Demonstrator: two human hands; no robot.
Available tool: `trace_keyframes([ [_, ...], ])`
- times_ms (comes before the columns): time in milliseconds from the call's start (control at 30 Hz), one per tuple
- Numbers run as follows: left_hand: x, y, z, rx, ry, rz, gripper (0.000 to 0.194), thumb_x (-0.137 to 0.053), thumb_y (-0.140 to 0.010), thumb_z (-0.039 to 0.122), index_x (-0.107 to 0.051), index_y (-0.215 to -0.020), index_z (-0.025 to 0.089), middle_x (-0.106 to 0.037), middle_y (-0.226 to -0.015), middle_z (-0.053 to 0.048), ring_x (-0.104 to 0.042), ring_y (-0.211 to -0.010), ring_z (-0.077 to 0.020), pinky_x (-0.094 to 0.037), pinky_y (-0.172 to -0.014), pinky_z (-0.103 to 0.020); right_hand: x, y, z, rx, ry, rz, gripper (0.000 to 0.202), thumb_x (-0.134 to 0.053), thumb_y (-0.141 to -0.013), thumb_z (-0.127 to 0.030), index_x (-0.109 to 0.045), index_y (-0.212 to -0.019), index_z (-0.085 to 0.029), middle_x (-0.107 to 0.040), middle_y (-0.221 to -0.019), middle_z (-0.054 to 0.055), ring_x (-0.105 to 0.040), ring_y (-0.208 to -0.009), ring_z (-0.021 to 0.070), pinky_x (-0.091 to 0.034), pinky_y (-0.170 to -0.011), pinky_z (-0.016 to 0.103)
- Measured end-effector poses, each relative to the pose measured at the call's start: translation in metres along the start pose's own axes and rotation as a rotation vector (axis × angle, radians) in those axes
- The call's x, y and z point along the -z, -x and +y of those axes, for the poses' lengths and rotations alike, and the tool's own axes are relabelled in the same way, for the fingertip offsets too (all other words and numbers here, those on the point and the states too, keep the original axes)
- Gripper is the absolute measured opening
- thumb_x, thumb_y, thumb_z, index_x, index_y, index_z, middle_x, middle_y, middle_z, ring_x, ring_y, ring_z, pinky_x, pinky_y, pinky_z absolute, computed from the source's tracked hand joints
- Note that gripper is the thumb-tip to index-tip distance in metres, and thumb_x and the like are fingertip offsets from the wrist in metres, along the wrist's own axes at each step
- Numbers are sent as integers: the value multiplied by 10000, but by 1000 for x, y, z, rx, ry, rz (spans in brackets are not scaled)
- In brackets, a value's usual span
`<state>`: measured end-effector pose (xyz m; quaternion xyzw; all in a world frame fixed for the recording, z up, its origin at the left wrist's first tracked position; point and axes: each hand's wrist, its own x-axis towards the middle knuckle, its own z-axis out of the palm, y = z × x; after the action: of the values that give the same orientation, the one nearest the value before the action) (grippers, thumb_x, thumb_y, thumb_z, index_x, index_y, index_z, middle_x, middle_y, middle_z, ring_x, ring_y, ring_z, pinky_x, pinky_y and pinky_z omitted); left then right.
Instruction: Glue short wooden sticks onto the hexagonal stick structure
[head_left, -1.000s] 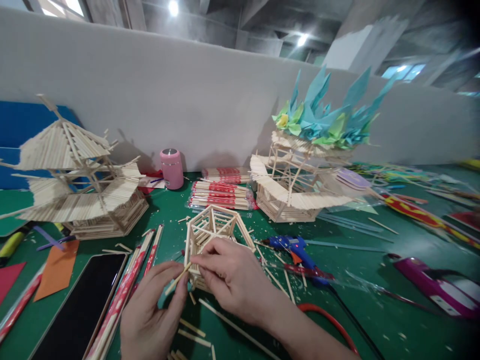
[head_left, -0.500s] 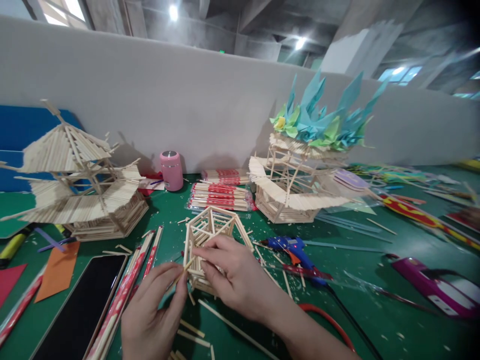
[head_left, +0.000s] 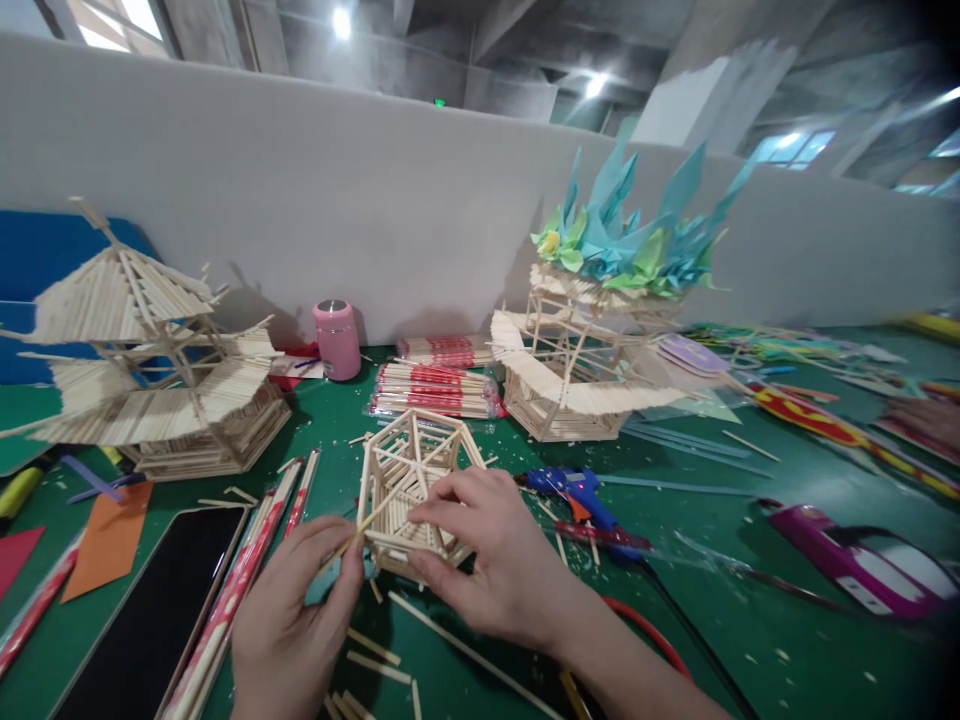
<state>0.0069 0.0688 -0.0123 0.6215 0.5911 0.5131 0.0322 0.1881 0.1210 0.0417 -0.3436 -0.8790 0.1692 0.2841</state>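
My left hand is closed, pinching a thin wooden stick between thumb and forefinger. The stick slants across the left front corner of a small many-sided frame of glued wooden sticks. Spoke-like sticks meet at the middle of its open top. Over the frame's right front side is my right hand, its thumb and fingers apart. Its thumb is by the front rim and its fingertips are over the inside; contact is hard to make out. The frame's right part is hidden behind this hand.
Stick pavilions stand at left and right, the right one topped with blue paper. Around lie a blue glue gun, a phone, packs of sticks, a pink flask and a purple device. Another person's blurred hand shows at far right.
My right hand has drawn back rightward from the stick, its fingers now spread wider. The left hand still pinches the stick. The view has shifted slightly.
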Motion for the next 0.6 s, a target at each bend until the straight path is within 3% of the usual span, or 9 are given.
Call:
trace_keyframes([
  [167, -1, 1, -2, 113, 49, 2, 76, -647, -726, 260, -671, -798, 255, -692, -802, 18, -644, -744, -113, -488, -726, -174, -5, 5, 2, 6, 12, 11, 76, -608, -788, -220, -660, -745, -186, -622, -894, 11, -546, -838, 163, -283, -744, 334],
  [433, 10, -13, -4, 381, 231, 11, 130, -674, -681, 342, -691, -753, 234, -709, -723, 10, -664, -618, -125, -527, -552, -173, -6, 6, 2, -17, -15, -15, 99, -583, -811, -212, -661, -756, -185, -602, -901, 4, -546, -852, 143, -260, -744, 325],
  [600, 14, -18, -5, 396, 285, 9, 130, -701, -639, 334, -708, -700, 220, -720, -728, -11, -677, -664, -153, -546, -580, -190, -4, 5, 2, -23, -13, -42, 111, -558, -823, -210, -654, -770, -191, -605, -908, 12, -552, -864, 154, -262, -736, 333],
])
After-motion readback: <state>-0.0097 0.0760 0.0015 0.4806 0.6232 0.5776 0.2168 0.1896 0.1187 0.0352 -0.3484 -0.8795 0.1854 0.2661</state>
